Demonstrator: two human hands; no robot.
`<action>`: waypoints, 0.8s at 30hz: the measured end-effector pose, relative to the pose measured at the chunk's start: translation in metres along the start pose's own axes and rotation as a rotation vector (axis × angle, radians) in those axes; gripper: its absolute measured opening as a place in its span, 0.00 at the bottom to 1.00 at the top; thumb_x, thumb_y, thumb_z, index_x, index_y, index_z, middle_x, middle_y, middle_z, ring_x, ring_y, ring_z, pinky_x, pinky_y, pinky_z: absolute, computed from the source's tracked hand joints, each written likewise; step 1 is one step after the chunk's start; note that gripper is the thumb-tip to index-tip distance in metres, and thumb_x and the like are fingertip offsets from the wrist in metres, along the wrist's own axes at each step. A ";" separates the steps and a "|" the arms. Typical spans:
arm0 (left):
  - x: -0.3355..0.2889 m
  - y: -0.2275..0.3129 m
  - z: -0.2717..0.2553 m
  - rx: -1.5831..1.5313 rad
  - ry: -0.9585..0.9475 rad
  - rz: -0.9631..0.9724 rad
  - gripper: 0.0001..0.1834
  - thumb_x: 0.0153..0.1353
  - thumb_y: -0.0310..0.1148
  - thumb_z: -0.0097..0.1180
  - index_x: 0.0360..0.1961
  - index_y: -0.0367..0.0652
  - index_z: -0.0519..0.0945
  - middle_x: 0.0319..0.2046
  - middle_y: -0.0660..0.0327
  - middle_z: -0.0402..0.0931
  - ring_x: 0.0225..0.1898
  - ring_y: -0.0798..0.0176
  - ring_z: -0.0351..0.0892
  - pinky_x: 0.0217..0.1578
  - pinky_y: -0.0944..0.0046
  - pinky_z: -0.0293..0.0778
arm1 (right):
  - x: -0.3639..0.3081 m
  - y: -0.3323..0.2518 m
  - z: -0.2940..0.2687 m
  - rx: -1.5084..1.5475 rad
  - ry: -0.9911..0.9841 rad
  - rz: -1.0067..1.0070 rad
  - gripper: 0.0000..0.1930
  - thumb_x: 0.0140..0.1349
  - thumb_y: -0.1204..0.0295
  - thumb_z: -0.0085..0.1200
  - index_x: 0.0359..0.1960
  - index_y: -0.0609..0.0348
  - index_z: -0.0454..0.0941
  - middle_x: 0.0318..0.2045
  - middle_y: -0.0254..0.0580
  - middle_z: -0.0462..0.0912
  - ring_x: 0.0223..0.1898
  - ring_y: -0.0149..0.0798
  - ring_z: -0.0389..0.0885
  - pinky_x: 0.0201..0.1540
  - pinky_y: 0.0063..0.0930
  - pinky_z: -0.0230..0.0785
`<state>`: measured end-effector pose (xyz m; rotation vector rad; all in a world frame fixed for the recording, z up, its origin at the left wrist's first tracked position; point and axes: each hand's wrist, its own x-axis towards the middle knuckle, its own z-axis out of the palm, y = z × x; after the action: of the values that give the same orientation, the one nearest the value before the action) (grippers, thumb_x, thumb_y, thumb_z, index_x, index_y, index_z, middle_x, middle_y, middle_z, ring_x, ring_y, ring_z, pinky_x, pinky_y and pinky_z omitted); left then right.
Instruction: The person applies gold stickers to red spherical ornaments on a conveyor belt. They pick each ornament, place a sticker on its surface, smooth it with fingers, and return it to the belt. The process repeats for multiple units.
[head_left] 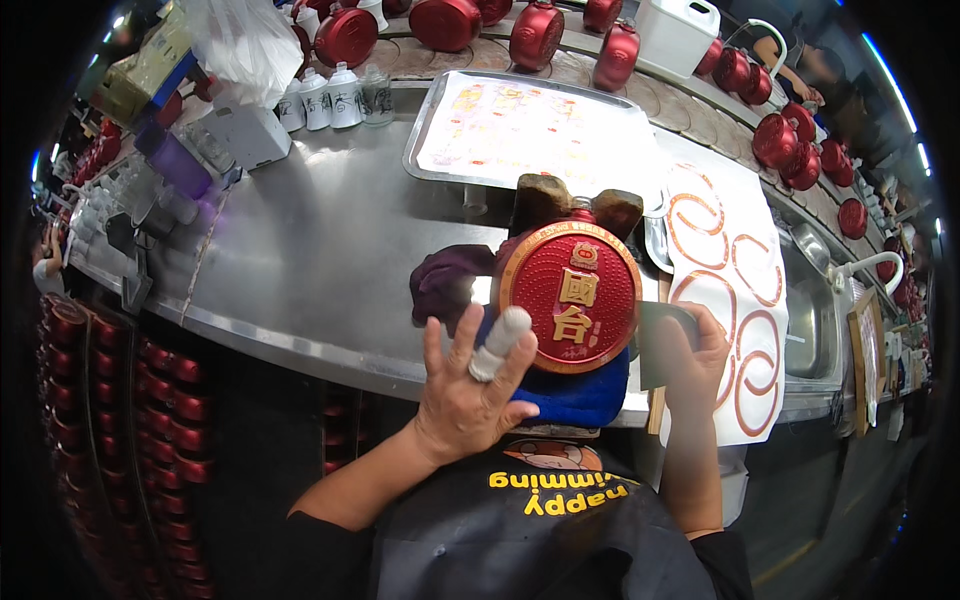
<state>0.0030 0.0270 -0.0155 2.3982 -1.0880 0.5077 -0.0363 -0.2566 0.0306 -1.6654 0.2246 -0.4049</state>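
A round, flat red bottle (615, 270) with raised gold characters and a gold-red ring round its face lies on a folded blue cloth (585, 398). Its neck points away from me, between two dark brown rests (540, 203). My left hand (468, 392) is at the bottle's lower left, fingers spread and holding nothing; white wrapping covers one finger. Whether its fingertips touch the bottle I cannot tell. At the right side, my right hand (705, 350) grips a thin grey-green flat scraper (660, 345) whose edge is by the bottle's rim. A crumpled dark purple cloth (450, 283) lies left of the bottle.
A metal tray (413, 140) with a decal sheet stands behind the bottle. White paper with curved orange-red strips (755, 265) lies right, before a sink (815, 345). Bottles of white and clear glass (343, 98) stand back left. Red bottles (537, 38) line a conveyor beyond. Another person (800, 75) is far right.
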 end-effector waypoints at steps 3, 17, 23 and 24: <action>-0.011 0.018 0.004 0.182 -0.052 0.152 0.38 0.76 0.64 0.40 0.80 0.59 0.61 0.81 0.57 0.53 0.83 0.36 0.34 0.75 0.27 0.20 | -0.004 0.008 0.003 0.097 0.004 0.052 0.12 0.72 0.68 0.64 0.47 0.65 0.79 0.33 0.34 0.85 0.30 0.24 0.82 0.32 0.17 0.75; 0.080 0.046 -0.016 0.167 -0.230 0.378 0.39 0.62 0.59 0.61 0.71 0.55 0.74 0.72 0.65 0.71 0.81 0.48 0.51 0.76 0.27 0.18 | -0.014 0.010 -0.013 0.190 0.062 0.079 0.12 0.72 0.69 0.63 0.47 0.66 0.79 0.33 0.35 0.85 0.32 0.25 0.83 0.35 0.18 0.76; 0.142 0.016 -0.018 0.100 -0.131 0.425 0.31 0.68 0.59 0.55 0.64 0.52 0.81 0.56 0.64 0.84 0.76 0.52 0.62 0.77 0.29 0.27 | -0.011 0.011 -0.015 0.230 0.066 0.083 0.12 0.72 0.69 0.63 0.47 0.65 0.79 0.33 0.35 0.85 0.31 0.25 0.83 0.32 0.17 0.76; 0.149 0.010 -0.019 0.086 -0.141 0.414 0.30 0.69 0.59 0.54 0.64 0.53 0.81 0.54 0.64 0.85 0.75 0.53 0.63 0.77 0.29 0.29 | -0.011 0.011 -0.014 0.231 0.066 0.086 0.11 0.72 0.69 0.63 0.47 0.65 0.79 0.33 0.35 0.85 0.31 0.25 0.83 0.32 0.17 0.76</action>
<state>0.0846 -0.0583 0.0775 2.3104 -1.6725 0.5335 -0.0508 -0.2672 0.0199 -1.4127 0.2862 -0.4055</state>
